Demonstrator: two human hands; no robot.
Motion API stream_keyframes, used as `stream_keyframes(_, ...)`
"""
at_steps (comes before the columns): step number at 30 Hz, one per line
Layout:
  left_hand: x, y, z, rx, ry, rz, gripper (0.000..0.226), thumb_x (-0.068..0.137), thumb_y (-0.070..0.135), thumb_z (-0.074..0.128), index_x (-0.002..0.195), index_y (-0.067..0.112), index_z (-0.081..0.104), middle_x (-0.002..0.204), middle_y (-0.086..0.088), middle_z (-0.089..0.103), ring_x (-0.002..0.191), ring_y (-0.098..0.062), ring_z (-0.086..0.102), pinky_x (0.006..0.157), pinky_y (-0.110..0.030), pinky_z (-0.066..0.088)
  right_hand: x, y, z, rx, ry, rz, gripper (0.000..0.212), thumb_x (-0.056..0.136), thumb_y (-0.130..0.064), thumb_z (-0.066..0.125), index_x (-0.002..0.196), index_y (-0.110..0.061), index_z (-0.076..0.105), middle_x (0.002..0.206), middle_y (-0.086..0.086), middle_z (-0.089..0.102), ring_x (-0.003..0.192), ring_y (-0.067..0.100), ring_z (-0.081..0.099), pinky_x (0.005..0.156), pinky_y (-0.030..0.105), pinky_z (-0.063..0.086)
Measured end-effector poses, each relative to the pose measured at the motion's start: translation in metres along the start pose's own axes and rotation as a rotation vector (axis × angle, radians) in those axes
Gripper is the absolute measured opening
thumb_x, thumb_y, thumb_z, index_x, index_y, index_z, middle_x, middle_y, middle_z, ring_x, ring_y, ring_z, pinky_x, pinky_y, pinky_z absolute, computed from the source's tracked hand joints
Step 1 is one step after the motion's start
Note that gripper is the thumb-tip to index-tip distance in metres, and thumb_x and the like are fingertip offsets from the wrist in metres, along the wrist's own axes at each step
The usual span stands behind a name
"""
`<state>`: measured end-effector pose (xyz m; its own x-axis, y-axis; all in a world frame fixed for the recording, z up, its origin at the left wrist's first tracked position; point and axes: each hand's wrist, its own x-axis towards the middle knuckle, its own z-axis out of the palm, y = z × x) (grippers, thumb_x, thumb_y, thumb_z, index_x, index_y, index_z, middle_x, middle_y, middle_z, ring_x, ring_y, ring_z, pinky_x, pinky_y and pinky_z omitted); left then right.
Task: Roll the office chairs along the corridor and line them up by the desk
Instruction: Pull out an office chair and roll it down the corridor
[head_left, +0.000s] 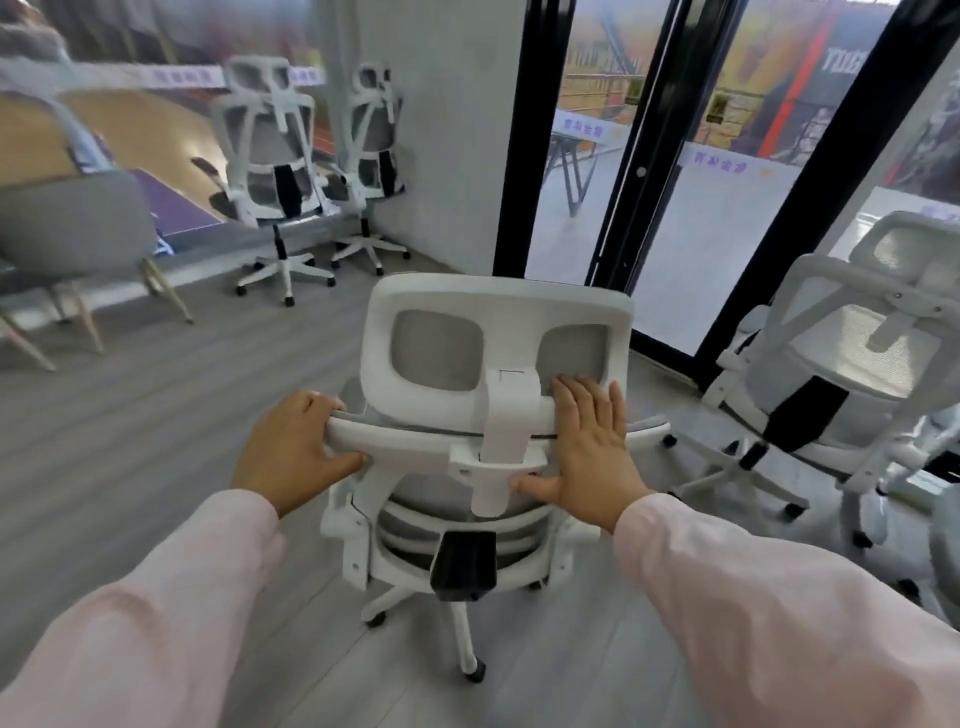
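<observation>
A white office chair fills the centre of the frame, seen from behind and above: a hard, glossy plastic frame with rounded corners, a headrest with two soft-cornered windows backed by grey mesh, a curved top rail below it, and a black lumbar block lower down over white star legs on small dark castors. Its seat and front legs are hidden behind the backrest.

The left hand is closed around the left end of the top rail, fingers curled over the far side out of sight, thumb pressed along the near edge. The right hand lies flat and spread against the right side of the headrest and rail, fingers reaching up onto the mesh, thumb hooked low toward the central stem; it presses rather than grips. Pale pink sleeves run in from both lower corners, cut off by the frame edge.

Two matching chairs stand side by side in the upper left against a grey wall, backs toward the camera. Another chair stands at the right edge, close beside the held one, partly cut off. At far left is a grey shell chair on slim wooden legs, next to a pale wood surface that may be a desk, though blur there makes this uncertain.

The floor is grey plank-patterned laminate. Black-framed glass doors occupy the upper right; the view through them is smeared.
</observation>
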<state>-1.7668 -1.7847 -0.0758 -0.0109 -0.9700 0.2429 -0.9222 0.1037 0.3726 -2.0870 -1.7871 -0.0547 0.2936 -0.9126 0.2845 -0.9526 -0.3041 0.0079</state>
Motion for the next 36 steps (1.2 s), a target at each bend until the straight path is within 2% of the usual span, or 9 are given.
stream_keyframes(3,-0.027,-0.023,-0.016,0.057,0.062,-0.078,0.054,0.065,0.048,0.075,0.109,0.022,0.057,0.106,0.003,0.053,0.095,-0.018,0.050,0.082,-0.033,0.041,0.024,-0.030,0.003,0.066,0.030,-0.103,0.115,0.056,-0.081,0.044,0.145,-0.011,0.023,0.146,0.009,0.028,0.139,0.028,0.009,0.114,0.046,-0.017)
stream_keyframes(6,-0.051,-0.044,-0.033,0.106,0.111,-0.173,0.057,0.066,0.050,0.074,0.112,0.021,0.058,0.107,0.003,0.055,0.098,-0.019,0.053,0.086,-0.034,0.040,0.044,-0.069,0.005,0.194,0.033,-0.209,0.113,0.059,-0.073,0.062,0.147,-0.019,0.016,0.146,0.001,0.021,0.140,0.024,0.002,0.112,0.044,-0.024)
stream_keyframes(11,-0.089,-0.083,-0.065,0.201,0.148,-0.343,0.060,0.067,0.058,0.067,0.114,0.021,0.055,0.108,0.003,0.053,0.101,-0.020,0.050,0.090,-0.033,0.038,0.070,-0.137,0.012,0.372,0.030,-0.364,0.113,0.060,-0.060,0.075,0.148,-0.021,0.016,0.148,0.000,0.019,0.141,0.018,0.000,0.114,0.041,-0.020)
stream_keyframes(14,-0.103,-0.107,-0.083,0.195,0.155,-0.386,0.063,0.064,0.064,0.063,0.111,0.022,0.054,0.108,0.005,0.052,0.104,-0.020,0.047,0.091,-0.032,0.038,0.087,-0.178,0.017,0.403,0.000,-0.427,0.115,0.061,-0.062,0.074,0.149,-0.021,0.012,0.150,-0.001,0.016,0.142,0.018,-0.004,0.113,0.038,-0.022)
stream_keyframes(17,-0.117,-0.135,-0.097,0.216,0.128,-0.398,0.073,0.062,0.075,0.045,0.112,0.024,0.055,0.109,0.005,0.056,0.107,-0.020,0.049,0.094,-0.032,0.037,0.101,-0.223,0.024,0.389,-0.018,-0.508,0.120,0.054,-0.076,0.060,0.148,-0.023,0.009,0.150,-0.002,0.014,0.142,0.017,-0.007,0.111,0.036,-0.025)
stream_keyframes(20,-0.138,-0.168,-0.115,0.178,0.208,-0.490,0.067,0.064,0.072,0.052,0.107,0.021,0.057,0.105,0.003,0.058,0.105,-0.021,0.048,0.092,-0.031,0.035,0.114,-0.279,0.030,0.364,-0.019,-0.570,0.118,0.048,-0.082,0.048,0.143,-0.027,0.003,0.148,-0.004,0.013,0.142,0.018,-0.008,0.113,0.040,-0.022)
stream_keyframes(25,-0.167,-0.235,-0.155,0.119,0.287,-0.566,0.065,0.064,0.070,0.056,0.106,0.021,0.056,0.103,0.007,0.052,0.104,-0.017,0.043,0.092,-0.030,0.033,0.135,-0.380,0.041,0.379,0.038,-0.634,0.118,0.048,-0.084,0.052,0.141,-0.020,0.018,0.139,0.004,0.030,0.138,0.027,0.014,0.116,0.045,-0.009)
stream_keyframes(27,-0.178,-0.267,-0.169,0.116,0.314,-0.586,0.072,0.058,0.075,0.043,0.106,0.022,0.057,0.103,0.008,0.051,0.103,-0.015,0.041,0.092,-0.029,0.033,0.142,-0.419,0.045,0.366,0.050,-0.663,0.120,0.048,-0.086,0.051,0.140,-0.014,0.024,0.136,0.005,0.032,0.135,0.030,0.021,0.115,0.048,-0.002)
stream_keyframes(36,-0.235,-0.408,-0.232,0.196,0.367,-0.722,0.067,0.064,0.072,0.045,0.106,0.021,0.055,0.105,0.005,0.052,0.106,-0.018,0.043,0.093,-0.027,0.028,0.166,-0.605,0.053,0.369,0.099,-0.802,0.116,0.050,-0.086,0.045,0.135,-0.009,0.028,0.129,0.015,0.043,0.128,0.032,0.027,0.114,0.050,0.002)
